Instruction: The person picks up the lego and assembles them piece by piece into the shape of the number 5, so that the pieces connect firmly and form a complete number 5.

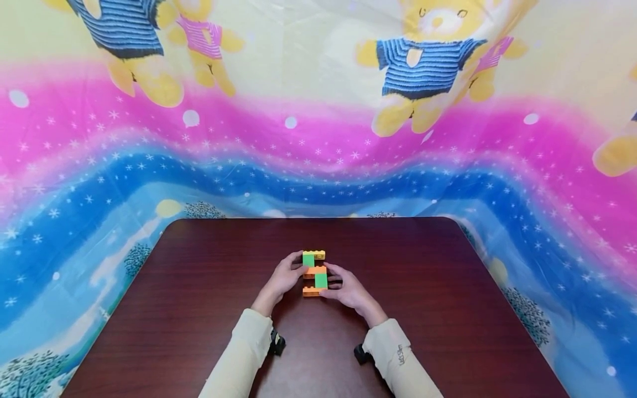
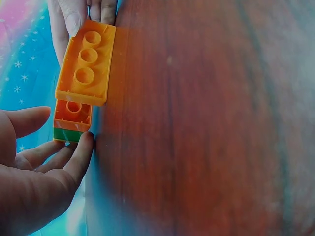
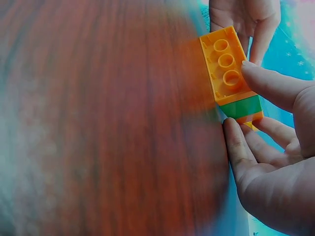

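A stacked toy brick figure stands at mid-table between the two hands. A yellow brick [image 1: 318, 255] is on its far end, an orange brick [image 1: 318, 270] in the middle and another orange brick [image 1: 311, 292] at the near end. One green brick [image 1: 308, 260] joins them on the left, another green brick [image 1: 320, 281] on the right. My left hand [image 1: 285, 278] holds the figure's left side, thumb by the middle orange brick. My right hand [image 1: 350, 288] grips the right side, its thumb [image 3: 270, 81] against the near orange brick.
The dark reddish-brown table [image 1: 199, 320] has rounded far corners. Behind it hangs a cloth [image 1: 288, 138] printed with bears and snowflakes. A small black device sits at each wrist, by the pale sleeves [image 1: 244, 342].
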`<state>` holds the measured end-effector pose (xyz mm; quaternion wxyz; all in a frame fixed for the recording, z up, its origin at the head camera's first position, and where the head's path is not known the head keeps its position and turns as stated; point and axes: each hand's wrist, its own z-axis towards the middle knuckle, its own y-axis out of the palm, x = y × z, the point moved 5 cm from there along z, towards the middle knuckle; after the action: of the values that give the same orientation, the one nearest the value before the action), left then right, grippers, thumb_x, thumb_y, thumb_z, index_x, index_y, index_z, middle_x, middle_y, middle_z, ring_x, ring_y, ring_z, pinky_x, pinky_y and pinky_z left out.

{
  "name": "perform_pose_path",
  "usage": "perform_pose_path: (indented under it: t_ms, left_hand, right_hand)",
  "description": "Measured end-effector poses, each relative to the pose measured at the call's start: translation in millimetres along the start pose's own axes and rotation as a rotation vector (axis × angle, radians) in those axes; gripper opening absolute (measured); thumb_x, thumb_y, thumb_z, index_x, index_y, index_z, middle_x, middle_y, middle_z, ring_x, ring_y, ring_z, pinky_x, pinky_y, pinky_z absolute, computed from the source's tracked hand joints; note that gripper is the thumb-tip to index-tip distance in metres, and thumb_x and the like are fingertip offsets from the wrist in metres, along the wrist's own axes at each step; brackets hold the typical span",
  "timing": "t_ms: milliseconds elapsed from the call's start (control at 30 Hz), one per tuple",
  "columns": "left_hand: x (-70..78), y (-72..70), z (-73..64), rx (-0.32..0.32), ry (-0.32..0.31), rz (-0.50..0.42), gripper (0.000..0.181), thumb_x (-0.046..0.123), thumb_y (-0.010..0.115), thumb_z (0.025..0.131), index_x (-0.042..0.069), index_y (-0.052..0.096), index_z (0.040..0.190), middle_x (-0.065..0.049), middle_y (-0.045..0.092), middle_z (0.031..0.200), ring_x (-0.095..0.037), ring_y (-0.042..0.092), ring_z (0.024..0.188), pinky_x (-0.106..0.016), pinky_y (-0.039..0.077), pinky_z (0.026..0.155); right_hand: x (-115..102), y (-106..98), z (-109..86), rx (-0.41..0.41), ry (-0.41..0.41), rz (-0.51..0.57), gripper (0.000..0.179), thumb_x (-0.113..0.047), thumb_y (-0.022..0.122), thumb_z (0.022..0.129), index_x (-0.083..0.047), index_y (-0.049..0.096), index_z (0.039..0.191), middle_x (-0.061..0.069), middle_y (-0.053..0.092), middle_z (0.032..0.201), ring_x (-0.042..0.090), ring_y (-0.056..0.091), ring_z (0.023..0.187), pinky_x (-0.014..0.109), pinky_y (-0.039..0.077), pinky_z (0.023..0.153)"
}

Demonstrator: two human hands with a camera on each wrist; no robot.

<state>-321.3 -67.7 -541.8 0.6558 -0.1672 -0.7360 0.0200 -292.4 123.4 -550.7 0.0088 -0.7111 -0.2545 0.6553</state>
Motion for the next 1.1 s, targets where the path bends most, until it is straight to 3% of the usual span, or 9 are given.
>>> perform_pose_path:
  t_ms: [733,1100]
  left_hand:
    - [-2.5,0.7,-3.7,-0.014,-0.018,0.028,0.056,0.012,0.054,0.108,0.006,0.036,0.160,-0.020,0.046,0.157,-0.041,0.045,0.144,-0.057,0.042,0.115]
    - [-3.7,1.2,-3.3,-0.014,-0.028,0.023,0.055,0.014,0.053,0.108,0.008,0.036,0.160,-0.020,0.046,0.157,-0.040,0.043,0.146,-0.057,0.041,0.116]
  right_hand:
    - [2.2,2.1,-3.1,-0.022,0.015,0.001,0.079,-0.022,0.081,0.092,-0.015,0.041,0.159,0.014,0.055,0.148,0.035,0.056,0.132,0.048,0.054,0.103]
    - [2.6,0.3,-3.7,0.012,0.031,0.005,0.078,-0.023,0.081,0.091,-0.017,0.042,0.159,0.015,0.053,0.147,0.034,0.055,0.133,0.048,0.053,0.104]
